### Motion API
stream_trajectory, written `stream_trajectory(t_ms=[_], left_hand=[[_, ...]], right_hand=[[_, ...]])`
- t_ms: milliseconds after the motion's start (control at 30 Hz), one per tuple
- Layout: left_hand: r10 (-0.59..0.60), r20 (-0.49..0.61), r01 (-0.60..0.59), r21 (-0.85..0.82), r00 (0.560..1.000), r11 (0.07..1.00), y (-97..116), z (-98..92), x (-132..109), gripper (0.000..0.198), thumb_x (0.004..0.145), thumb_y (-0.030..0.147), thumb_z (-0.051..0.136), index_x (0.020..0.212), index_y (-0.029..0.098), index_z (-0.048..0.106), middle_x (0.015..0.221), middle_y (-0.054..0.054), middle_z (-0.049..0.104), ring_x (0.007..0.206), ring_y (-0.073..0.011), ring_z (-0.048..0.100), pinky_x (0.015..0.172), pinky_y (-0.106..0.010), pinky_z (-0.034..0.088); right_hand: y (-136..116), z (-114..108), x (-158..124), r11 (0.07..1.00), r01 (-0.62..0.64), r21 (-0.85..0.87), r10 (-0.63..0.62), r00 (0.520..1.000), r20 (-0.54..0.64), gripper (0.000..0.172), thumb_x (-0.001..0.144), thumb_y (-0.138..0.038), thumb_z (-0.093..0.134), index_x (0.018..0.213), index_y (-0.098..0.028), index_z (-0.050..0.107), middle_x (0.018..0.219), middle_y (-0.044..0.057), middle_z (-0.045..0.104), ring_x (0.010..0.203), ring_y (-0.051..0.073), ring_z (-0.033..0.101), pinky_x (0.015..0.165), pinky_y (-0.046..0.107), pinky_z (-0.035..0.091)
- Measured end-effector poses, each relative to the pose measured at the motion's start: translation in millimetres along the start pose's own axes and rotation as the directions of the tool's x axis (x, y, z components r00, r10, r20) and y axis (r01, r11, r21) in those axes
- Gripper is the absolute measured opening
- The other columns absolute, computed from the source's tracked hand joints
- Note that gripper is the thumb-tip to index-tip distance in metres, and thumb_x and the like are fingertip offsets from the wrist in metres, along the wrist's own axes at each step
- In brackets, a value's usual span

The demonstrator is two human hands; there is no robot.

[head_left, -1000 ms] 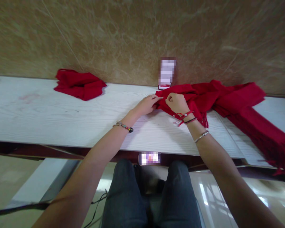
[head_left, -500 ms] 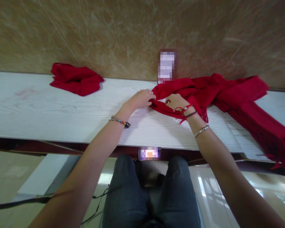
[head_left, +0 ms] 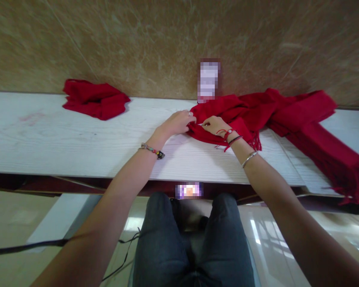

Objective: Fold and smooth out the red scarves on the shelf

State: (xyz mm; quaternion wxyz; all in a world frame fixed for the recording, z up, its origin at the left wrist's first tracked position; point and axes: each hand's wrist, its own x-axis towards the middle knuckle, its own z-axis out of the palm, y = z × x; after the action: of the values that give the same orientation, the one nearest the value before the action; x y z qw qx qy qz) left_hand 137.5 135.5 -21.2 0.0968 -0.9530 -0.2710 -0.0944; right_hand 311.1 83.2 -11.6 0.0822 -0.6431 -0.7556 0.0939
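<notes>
A red scarf (head_left: 257, 113) with fringed ends lies bunched over the right part of the white wood-grain table (head_left: 86, 147). At the scarf's left end, my left hand (head_left: 179, 121) is closed, with its fingertips pinching the fabric. Just right of it, my right hand (head_left: 215, 126) presses its thumb and fingers together on the same part of the scarf; its fingertips are partly hidden. Fringe hangs out beside my right wrist. A second piece of red cloth (head_left: 96, 99), folded into a loose bundle, rests farther left, apart from both hands.
A brown marbled wall (head_left: 137, 48) runs along the table's back edge. A blurred upright rectangle (head_left: 208, 79) leans there behind the scarf. Another blurred bright rectangle (head_left: 189, 190) shows below the front edge, above my knees. A black cable (head_left: 26, 247) crosses at lower left.
My right hand has moved slightly left, closer to my left hand. The gap in the cloth between the hands has nearly closed. The bundle at left stays put.
</notes>
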Motion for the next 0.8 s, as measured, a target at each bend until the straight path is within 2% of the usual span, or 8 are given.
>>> stream_trajectory(t_ms=[167,233,367,433,533,633,733,800], left_hand=[[-0.061,-0.245,0.056,-0.029,0.968,0.998,-1.3,-1.1,0.4,0.028,0.067,0.003,0.050,0.089,0.012,0.064,0.088,-0.008,0.063,0.088,-0.0223,0.057,0.077,-0.033,0.043],[-0.050,-0.209,0.044,-0.032,0.977,0.999,-4.7,-1.0,-1.4,0.026,0.067,0.004,0.051,0.088,0.013,0.064,0.088,-0.008,0.063,0.088,-0.0215,0.057,0.077,-0.032,0.044],[0.042,0.016,-0.040,-0.095,0.999,0.995,-14.8,0.4,-6.2,0.023,0.069,0.007,0.054,0.086,0.018,0.066,0.088,-0.003,0.063,0.086,-0.0168,0.058,0.079,-0.027,0.045],[0.058,0.058,-0.050,-0.135,0.997,0.990,-17.9,-0.1,-8.0,0.027,0.070,0.008,0.055,0.090,0.020,0.067,0.091,-0.002,0.064,0.089,-0.0156,0.058,0.083,-0.026,0.044],[0.040,0.033,-0.034,-0.157,0.999,0.987,-17.8,-0.8,-8.6,0.032,0.071,0.007,0.055,0.098,0.020,0.066,0.099,-0.003,0.063,0.095,-0.0162,0.057,0.089,-0.028,0.044],[-0.074,-0.080,0.059,-0.176,0.994,0.983,-15.1,3.1,-7.9,0.041,0.073,0.010,0.058,0.113,0.019,0.061,0.119,-0.008,0.055,0.109,-0.0197,0.052,0.095,-0.032,0.041],[-0.249,-0.144,0.207,-0.257,0.958,0.944,-13.8,12.1,-7.9,0.065,0.071,0.019,0.066,0.132,0.018,0.044,0.132,-0.013,0.043,0.119,-0.0237,0.046,0.101,-0.035,0.038],[-0.307,-0.099,0.265,-0.307,0.946,0.914,-13.5,18.2,-8.7,0.078,0.071,0.025,0.069,0.140,0.017,0.032,0.132,-0.015,0.044,0.120,-0.0250,0.046,0.100,-0.037,0.038]], right_hand=[[4.4,2.2,4.1,0.991,-0.093,0.095,0.098,0.994,-0.051,0.029,0.086,-0.026,0.048,0.088,-0.013,0.074,0.081,0.005,0.071,0.077,0.015,0.062,0.063,0.021,0.041],[6.1,4.3,5.1,0.987,-0.073,0.142,0.082,0.995,-0.058,0.027,0.084,-0.026,0.051,0.091,-0.014,0.074,0.085,0.004,0.072,0.079,0.015,0.063,0.065,0.020,0.041],[8.0,5.3,3.5,0.985,0.018,0.171,-0.010,0.999,-0.050,0.024,0.081,-0.026,0.057,0.097,-0.018,0.074,0.096,0.004,0.072,0.088,0.016,0.063,0.072,0.022,0.044],[7.4,2.5,0.9,0.979,0.065,0.192,-0.056,0.997,-0.048,0.024,0.082,-0.029,0.057,0.095,-0.018,0.074,0.095,0.004,0.072,0.087,0.015,0.063,0.074,0.021,0.044],[5.1,-3.5,-3.8,0.962,0.157,0.221,-0.156,0.987,-0.023,0.026,0.082,-0.036,0.058,0.093,-0.018,0.074,0.091,0.003,0.073,0.081,0.014,0.063,0.071,0.021,0.044],[3.8,-7.6,-5.9,0.974,0.188,0.127,-0.186,0.982,-0.030,0.022,0.078,-0.033,0.063,0.088,-0.017,0.073,0.086,0.003,0.072,0.077,0.014,0.062,0.070,0.023,0.044],[6.8,-9.8,-4.9,0.995,0.094,0.021,-0.087,0.973,-0.214,0.018,0.078,-0.022,0.060,0.089,-0.014,0.072,0.088,0.007,0.070,0.082,0.017,0.061,0.075,0.027,0.044],[9.5,-10.6,-4.5,0.998,0.064,0.008,-0.057,0.924,-0.378,0.023,0.082,-0.021,0.054,0.098,-0.012,0.069,0.096,0.011,0.067,0.090,0.020,0.059,0.079,0.030,0.044]])
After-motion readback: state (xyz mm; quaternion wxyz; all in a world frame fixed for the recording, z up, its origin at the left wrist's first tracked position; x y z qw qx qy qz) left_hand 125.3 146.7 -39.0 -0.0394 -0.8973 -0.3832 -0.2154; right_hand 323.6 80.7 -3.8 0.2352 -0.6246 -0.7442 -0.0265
